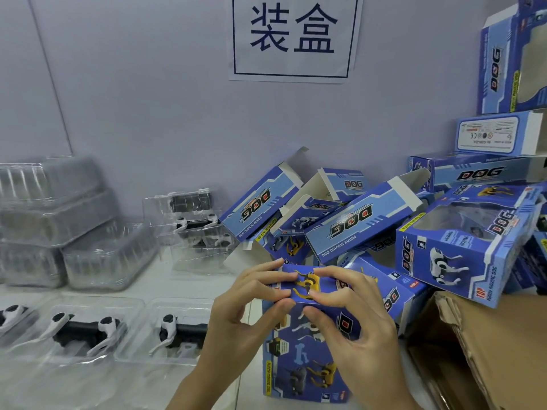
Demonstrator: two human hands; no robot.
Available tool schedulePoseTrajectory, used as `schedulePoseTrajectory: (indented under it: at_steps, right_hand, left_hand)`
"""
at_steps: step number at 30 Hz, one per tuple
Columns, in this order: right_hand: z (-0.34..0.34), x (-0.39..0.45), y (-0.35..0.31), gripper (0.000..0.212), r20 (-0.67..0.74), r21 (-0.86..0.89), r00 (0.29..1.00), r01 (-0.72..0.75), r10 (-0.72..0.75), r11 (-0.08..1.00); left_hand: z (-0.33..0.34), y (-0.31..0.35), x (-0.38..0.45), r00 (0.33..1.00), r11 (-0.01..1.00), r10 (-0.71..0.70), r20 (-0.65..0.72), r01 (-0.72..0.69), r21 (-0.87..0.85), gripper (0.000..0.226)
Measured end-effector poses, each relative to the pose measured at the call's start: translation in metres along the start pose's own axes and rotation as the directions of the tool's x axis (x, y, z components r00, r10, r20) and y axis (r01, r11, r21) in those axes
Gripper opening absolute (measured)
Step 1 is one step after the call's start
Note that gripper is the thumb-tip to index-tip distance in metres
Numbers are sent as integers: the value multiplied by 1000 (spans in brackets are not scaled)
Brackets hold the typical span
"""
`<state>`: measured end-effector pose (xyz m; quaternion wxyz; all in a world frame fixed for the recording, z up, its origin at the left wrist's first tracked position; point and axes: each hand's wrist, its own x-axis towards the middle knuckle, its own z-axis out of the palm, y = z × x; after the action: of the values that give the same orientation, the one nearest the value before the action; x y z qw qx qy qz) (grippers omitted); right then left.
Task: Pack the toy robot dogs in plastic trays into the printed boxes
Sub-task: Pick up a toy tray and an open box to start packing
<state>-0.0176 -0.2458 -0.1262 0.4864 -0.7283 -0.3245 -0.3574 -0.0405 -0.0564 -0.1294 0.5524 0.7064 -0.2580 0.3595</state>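
Observation:
A blue printed box (307,350) stands upright at the table's front, between my two hands. My left hand (245,306) grips its top left corner, fingertips on the end flap (310,285) with the yellow dog picture. My right hand (355,318) holds the top right side, thumb and fingers pressing the same flap. Black-and-white toy robot dogs lie in clear plastic trays (85,329) at the left front, one tray (174,332) partly behind my left wrist. More dogs in trays (192,226) sit further back.
A heap of open printed boxes (349,226) lies behind my hands, with packed boxes (464,244) piled at the right. Stacks of clear trays (59,223) stand at the far left. A brown carton (479,350) is at the right front. A paper sign (293,37) hangs on the wall.

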Motion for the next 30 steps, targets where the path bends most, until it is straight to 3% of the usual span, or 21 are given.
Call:
schedulePoseTrajectory:
  at_steps: [4, 7, 10, 12, 16, 20, 24, 27, 30]
  right_hand:
    - [-4, 0, -2, 13, 6, 66, 998, -63, 63, 996]
    - [-7, 2, -4, 16, 18, 151, 990, -142, 141, 978]
    - [-11, 3, -5, 8, 47, 171, 984, -179, 174, 969]
    - [-16, 3, -3, 19, 46, 200, 979, -202, 197, 959]
    - [-21, 5, 0, 27, -126, 207, 971, -177, 205, 962]
    - [-22, 3, -2, 22, -279, 86, 950, -121, 141, 989]
    - [-15, -3, -2, 33, -56, 60, 985, -163, 166, 985]
    - [-9, -5, -1, 40, 133, 64, 966, -231, 221, 971]
    - [-12, -2, -2, 41, 148, 111, 952, -286, 269, 952]
  left_hand:
    - [2, 1, -1, 1000, 1000, 11, 0, -11, 28, 10]
    - [1, 3, -2, 995, 996, -94, 15, 94, -5, 9]
    - [-5, 4, -3, 975, 980, -197, 105, 193, 46, 27]
    - [-8, 5, -2, 963, 976, -208, 172, 193, 100, 36]
    - [-12, 8, 1, 935, 957, -291, 201, 284, 65, 61]
    - [-8, 9, 1, 958, 957, -271, 99, 257, 133, 76]
    - [11, 12, -6, 997, 963, -65, -39, 73, 259, 73]
    - [26, 16, -10, 992, 931, 36, -124, 12, 364, 69]
    - [28, 19, -18, 998, 925, 54, -42, -34, 379, 54]
